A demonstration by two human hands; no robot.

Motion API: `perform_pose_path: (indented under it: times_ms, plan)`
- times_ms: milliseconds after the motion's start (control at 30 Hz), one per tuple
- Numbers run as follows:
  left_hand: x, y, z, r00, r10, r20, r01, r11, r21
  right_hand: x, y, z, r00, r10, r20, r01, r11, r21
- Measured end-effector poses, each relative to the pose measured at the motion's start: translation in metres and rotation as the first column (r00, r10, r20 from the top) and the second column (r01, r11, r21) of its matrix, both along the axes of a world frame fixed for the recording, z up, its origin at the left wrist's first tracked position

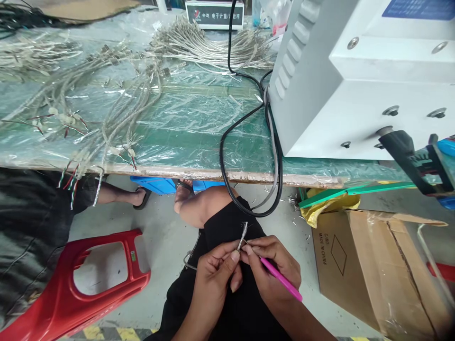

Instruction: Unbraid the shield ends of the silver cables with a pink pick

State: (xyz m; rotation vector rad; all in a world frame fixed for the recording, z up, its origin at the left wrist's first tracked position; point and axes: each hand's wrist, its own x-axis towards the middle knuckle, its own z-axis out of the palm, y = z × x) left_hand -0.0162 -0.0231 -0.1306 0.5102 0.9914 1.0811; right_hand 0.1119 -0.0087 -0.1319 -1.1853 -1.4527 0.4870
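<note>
One cable (243, 234) in left hand (217, 270)

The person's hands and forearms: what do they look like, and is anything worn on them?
The left hand and right hand are human and ungloved, with no ring visible. The left forearm and right forearm show no sleeve, watch or bracelet.
</note>
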Motion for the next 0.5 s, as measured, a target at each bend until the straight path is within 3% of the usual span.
perform_pose_path:
  times_ms: [300,500]
  plan:
    - [0.001,0.001,0.005,1.0,0.013,0.012,-0.013,1.0,-0.002,0.0,0.007,0.0,0.996,-0.075,-0.043,0.072,0.996,-0.057]
    - [0.0,0.005,0.011,0.999,0.001,0.032,-0.001,1.0,-0.014,0.0,0.014,-0.004,0.991,-0.072,-0.11,0.058,0.99,-0.126]
